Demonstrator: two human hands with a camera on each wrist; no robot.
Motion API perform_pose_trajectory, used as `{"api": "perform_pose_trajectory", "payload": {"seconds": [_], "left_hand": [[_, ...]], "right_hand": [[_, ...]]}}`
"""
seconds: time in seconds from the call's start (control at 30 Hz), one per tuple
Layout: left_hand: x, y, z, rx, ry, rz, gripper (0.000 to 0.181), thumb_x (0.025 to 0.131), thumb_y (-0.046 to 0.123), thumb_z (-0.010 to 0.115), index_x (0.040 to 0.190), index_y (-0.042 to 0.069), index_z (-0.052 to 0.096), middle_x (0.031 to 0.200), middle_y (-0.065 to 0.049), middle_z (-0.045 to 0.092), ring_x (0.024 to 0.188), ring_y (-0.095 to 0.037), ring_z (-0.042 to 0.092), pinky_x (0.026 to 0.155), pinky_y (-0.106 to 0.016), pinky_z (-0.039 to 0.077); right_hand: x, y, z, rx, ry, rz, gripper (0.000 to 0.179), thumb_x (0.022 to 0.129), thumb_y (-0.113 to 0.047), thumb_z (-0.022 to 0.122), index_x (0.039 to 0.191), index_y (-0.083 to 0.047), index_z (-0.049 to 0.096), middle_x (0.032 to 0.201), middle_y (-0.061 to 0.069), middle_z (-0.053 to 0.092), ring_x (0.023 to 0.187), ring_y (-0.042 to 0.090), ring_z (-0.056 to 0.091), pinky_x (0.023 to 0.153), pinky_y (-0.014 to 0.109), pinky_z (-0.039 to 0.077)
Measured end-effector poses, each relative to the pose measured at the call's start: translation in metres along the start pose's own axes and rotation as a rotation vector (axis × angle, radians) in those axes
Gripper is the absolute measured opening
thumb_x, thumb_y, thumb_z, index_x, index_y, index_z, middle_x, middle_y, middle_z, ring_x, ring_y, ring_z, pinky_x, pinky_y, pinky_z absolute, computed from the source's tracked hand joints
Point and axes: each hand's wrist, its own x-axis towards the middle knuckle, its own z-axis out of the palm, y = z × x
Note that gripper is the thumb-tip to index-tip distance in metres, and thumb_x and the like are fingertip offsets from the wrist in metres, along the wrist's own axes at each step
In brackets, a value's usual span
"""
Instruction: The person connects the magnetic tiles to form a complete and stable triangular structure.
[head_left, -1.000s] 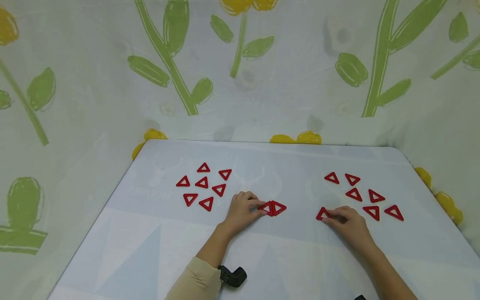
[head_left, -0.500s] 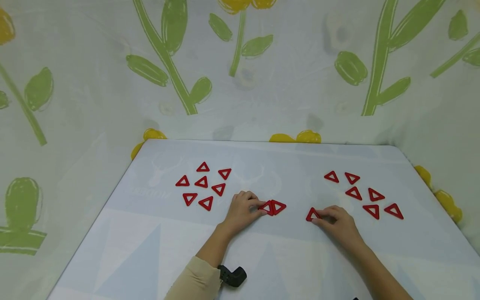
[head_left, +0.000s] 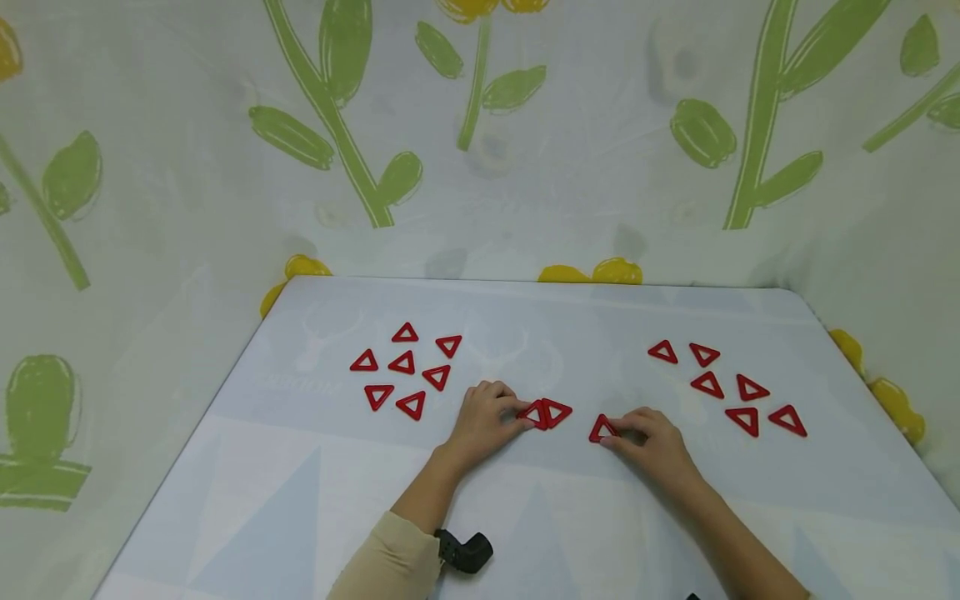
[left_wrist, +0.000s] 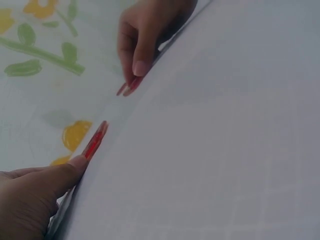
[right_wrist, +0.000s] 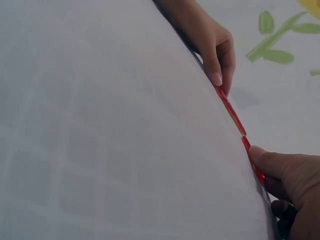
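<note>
My left hand (head_left: 483, 423) pinches the left corner of a red open-centred triangle piece (head_left: 542, 408) between thumb and fingers. That piece lies on the table, edge to edge with a second red triangle (head_left: 558, 423) pointing right. A short gap to the right, my right hand (head_left: 658, 448) grips another red triangle (head_left: 594, 437) by its right side, thumb nearest me. Seen edge-on in the left wrist view, the left-hand piece (left_wrist: 95, 142) is a thin red strip. In the right wrist view the thumb presses on the red piece (right_wrist: 253, 162), and the fingers are partly hidden behind it.
Several loose red triangles (head_left: 411, 362) lie spread at the left of the white table (head_left: 480, 333). A second group of red triangles (head_left: 707, 385) lies at the right. Behind the table's far edge hangs a flower-printed cloth (head_left: 570, 192). A black strap device (head_left: 467, 552) sits at my left wrist.
My right hand has slid left across the table with its red triangle, closing most of the gap to the joined pair. My left hand has stayed in place.
</note>
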Motion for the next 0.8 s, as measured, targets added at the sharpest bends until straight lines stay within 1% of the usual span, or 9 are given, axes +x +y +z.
{"api": "perform_pose_trajectory", "payload": {"seconds": [0.1, 0.33, 0.5, 0.57, 0.73, 0.8], "left_hand": [[0.000, 0.000, 0.001, -0.016, -0.004, 0.000, 0.024, 0.076, 0.028, 0.079, 0.098, 0.017, 0.076, 0.089, 0.003, 0.058, 0.086, -0.014, 0.051, 0.076, -0.033, 0.037], [-0.002, 0.001, 0.000, -0.020, -0.029, -0.018, 0.024, 0.078, 0.028, 0.077, 0.099, 0.018, 0.075, 0.090, 0.003, 0.058, 0.088, -0.015, 0.052, 0.079, -0.034, 0.038], [-0.003, 0.000, -0.001, 0.005, -0.033, -0.028, 0.024, 0.078, 0.030, 0.077, 0.099, 0.019, 0.075, 0.090, 0.004, 0.058, 0.088, -0.014, 0.052, 0.078, -0.032, 0.038], [-0.002, 0.000, -0.001, 0.008, -0.029, -0.032, 0.024, 0.078, 0.031, 0.077, 0.099, 0.019, 0.076, 0.089, 0.004, 0.058, 0.088, -0.014, 0.052, 0.078, -0.032, 0.038], [-0.001, 0.000, -0.001, 0.006, -0.026, -0.028, 0.025, 0.078, 0.033, 0.077, 0.099, 0.019, 0.076, 0.090, 0.004, 0.059, 0.087, -0.014, 0.051, 0.078, -0.032, 0.038], [0.000, 0.000, -0.001, 0.010, -0.029, -0.026, 0.025, 0.078, 0.033, 0.077, 0.098, 0.019, 0.076, 0.090, 0.005, 0.059, 0.087, -0.013, 0.051, 0.078, -0.032, 0.038]], "right_hand": [[-0.001, -0.003, 0.004, 0.006, 0.013, -0.004, 0.022, 0.075, -0.016, 0.080, 0.095, -0.008, 0.074, 0.090, 0.000, 0.062, 0.085, 0.014, 0.053, 0.068, 0.018, 0.048], [-0.002, -0.008, 0.016, 0.004, 0.065, -0.067, 0.023, 0.071, -0.012, 0.082, 0.092, -0.006, 0.075, 0.086, -0.001, 0.064, 0.080, 0.012, 0.052, 0.064, 0.019, 0.048], [0.000, -0.013, 0.026, -0.006, 0.087, -0.098, 0.025, 0.071, -0.016, 0.083, 0.093, -0.006, 0.076, 0.084, -0.002, 0.063, 0.078, 0.012, 0.052, 0.062, 0.020, 0.047], [0.002, -0.015, 0.029, -0.026, 0.101, -0.113, 0.025, 0.070, -0.017, 0.084, 0.092, -0.007, 0.076, 0.083, -0.003, 0.063, 0.076, 0.011, 0.051, 0.061, 0.020, 0.046], [0.005, -0.020, 0.034, -0.061, 0.170, -0.183, 0.026, 0.065, -0.014, 0.087, 0.087, -0.006, 0.076, 0.078, -0.003, 0.062, 0.070, 0.009, 0.049, 0.057, 0.021, 0.043], [0.006, -0.022, 0.035, -0.069, 0.193, -0.213, 0.027, 0.064, -0.013, 0.087, 0.087, -0.005, 0.076, 0.077, -0.002, 0.063, 0.070, 0.009, 0.049, 0.057, 0.021, 0.043]]}}
